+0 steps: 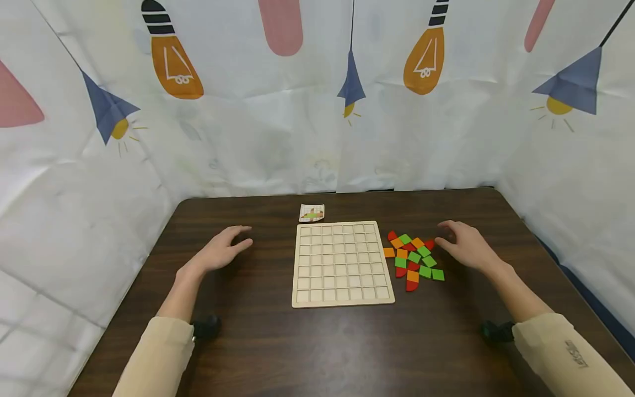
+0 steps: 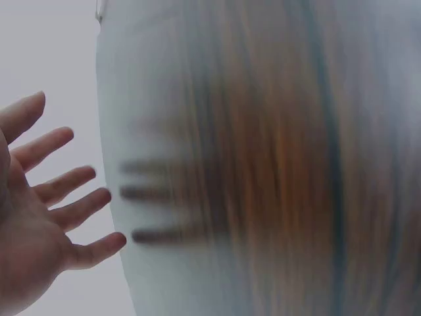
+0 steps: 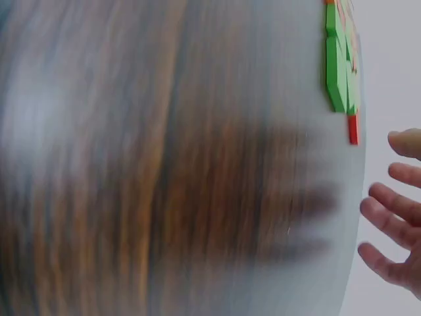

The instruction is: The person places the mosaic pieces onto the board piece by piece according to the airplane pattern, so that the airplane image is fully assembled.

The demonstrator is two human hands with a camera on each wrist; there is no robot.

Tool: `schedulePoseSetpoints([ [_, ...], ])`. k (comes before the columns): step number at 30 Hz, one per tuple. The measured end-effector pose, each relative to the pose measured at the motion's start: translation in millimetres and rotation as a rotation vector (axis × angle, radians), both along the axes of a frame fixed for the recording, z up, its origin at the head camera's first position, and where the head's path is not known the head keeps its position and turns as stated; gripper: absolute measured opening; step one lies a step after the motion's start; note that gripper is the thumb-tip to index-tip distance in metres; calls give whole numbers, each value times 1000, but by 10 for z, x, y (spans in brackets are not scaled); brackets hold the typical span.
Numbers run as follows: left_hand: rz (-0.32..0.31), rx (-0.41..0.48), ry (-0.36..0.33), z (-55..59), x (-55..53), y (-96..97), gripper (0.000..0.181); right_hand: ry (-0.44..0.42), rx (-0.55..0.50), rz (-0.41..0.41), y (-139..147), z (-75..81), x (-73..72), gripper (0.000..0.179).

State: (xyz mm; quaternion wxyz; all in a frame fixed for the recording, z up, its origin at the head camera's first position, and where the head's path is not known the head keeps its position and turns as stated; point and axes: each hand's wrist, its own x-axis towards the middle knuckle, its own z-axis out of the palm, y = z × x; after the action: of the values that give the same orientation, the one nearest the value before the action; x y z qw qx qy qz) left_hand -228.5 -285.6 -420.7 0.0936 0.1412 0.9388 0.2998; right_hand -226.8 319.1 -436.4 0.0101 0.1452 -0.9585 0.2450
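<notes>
My left hand (image 1: 221, 249) is over the left part of the dark wooden table, its fingers relaxed and holding nothing; the left wrist view shows the fingers (image 2: 72, 210) spread apart. On the right, my right hand (image 1: 465, 245) is also empty with loose fingers, close beside a cluster of flat red, orange and green pieces. Among them are a green square tile (image 1: 437, 274), an orange square tile (image 1: 413, 277) and a red rounded piece (image 1: 412, 286). Between the hands lies a pale wooden grid board (image 1: 342, 264) with bare square cells.
A small printed card (image 1: 312, 213) with a coloured pattern lies just behind the board. The dark table (image 1: 258, 342) reaches back to a white curtain (image 1: 258, 138) printed with lamps and bulbs. Each forearm carries a dark wrist camera near its cream sleeve (image 1: 159, 353).
</notes>
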Motion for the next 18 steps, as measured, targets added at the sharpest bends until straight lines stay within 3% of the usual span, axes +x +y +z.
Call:
schedulePoseSetpoints([
  [6,-86,33,-9,20,87,301,56,-65,-56,-15,-117,-8,-18,33],
  [10,-157,24,-52,17,146,527,59,-84,-73,-8,-165,-18,-30,31],
  [18,-240,-130,-52,-53,219,850,79,-93,-49,-10,-211,-56,-79,26],
])
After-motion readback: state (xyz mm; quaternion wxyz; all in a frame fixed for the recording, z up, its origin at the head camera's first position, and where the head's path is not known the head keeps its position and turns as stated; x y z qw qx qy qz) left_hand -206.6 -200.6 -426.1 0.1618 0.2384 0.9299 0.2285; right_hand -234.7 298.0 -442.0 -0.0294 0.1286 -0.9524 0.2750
